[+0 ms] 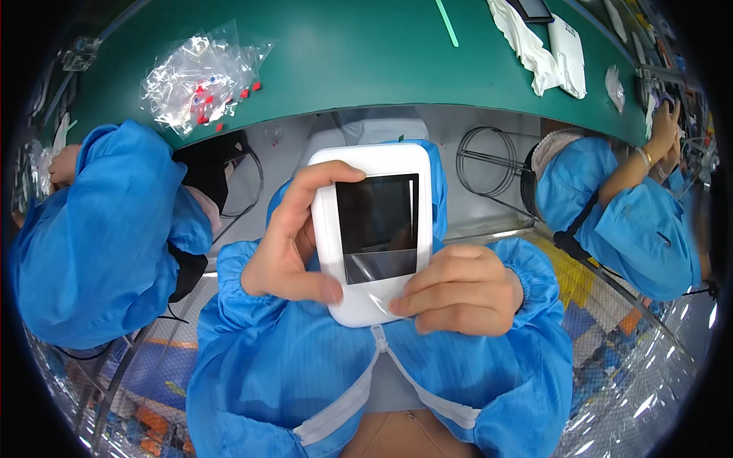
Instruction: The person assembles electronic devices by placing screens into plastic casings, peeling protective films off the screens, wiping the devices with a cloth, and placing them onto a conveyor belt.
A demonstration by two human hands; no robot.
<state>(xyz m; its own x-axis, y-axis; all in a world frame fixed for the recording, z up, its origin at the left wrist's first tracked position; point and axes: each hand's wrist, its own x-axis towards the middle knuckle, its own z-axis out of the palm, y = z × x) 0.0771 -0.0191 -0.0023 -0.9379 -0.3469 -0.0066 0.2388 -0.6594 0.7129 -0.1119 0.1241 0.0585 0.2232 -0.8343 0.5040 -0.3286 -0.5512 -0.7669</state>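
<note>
In front of my chest I hold up a white handheld device (pixel 366 301) with rounded corners and a dark rectangular screen (pixel 376 217). A clear film seems to cover the screen's lower part. My left hand (pixel 294 237) grips the device's left side, its index finger over the top left corner of the screen and its thumb at the lower left edge. My right hand (pixel 462 291) is closed at the lower right corner, fingertips against the white front. Whether it pinches a film there is hard to make out.
A green table (pixel 328 61) curves across the far side. On it lie clear plastic bags (pixel 195 80) with small red pieces, a green strip (pixel 447 23), a white cloth (pixel 527 46) and a white box (pixel 566 57). Blue-clad people sit at left (pixel 107 237) and right (pixel 641 221).
</note>
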